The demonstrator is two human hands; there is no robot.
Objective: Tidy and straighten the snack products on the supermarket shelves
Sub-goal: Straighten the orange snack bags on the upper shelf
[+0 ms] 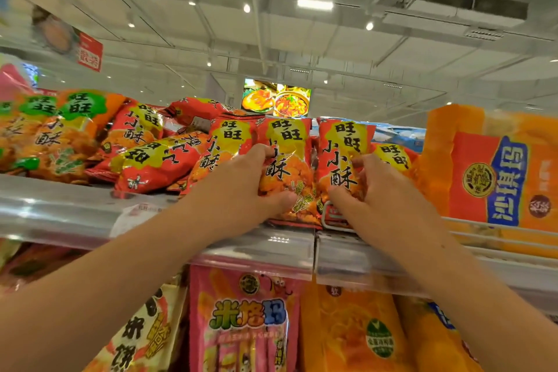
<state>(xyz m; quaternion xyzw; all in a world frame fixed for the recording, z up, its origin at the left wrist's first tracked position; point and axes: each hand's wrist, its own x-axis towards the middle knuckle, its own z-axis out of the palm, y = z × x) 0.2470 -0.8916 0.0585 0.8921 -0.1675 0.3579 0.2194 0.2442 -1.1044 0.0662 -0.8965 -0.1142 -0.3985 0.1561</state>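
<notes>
Nearest us, at the bottom of the frame, a pink foil snack bag with green and blue lettering [244, 320] and plain orange bags [356, 335] hung beneath the clear plastic price rail of the top shelf [259, 246].

Above that rail we had both hands on the goods. Our left hand [250, 187] curled round the lower part of a red-and-yellow crinkly snack packet [287, 142] standing at the centre of the frame, thumb beneath and fingers across its face. Our right hand [380, 190] pinched the neighbouring red-and-yellow packet [344, 145] just beside it, on the right. Both packets stood roughly upright at the shelf front, touching each other.

We judged the step to be squaring this pair to the shelf edge. The next move seemed to call for setting them flush, then turning to the toppled red packets [154, 160] lying slantwise at centre left, which looked to need standing up. Green-labelled orange packets [54, 136] stood at far left; a large orange bag with a blue label [495, 178] filled the right.

Beyond were a lit food-picture screen [276, 98] and a white ceiling with spotlights [314, 3].
</notes>
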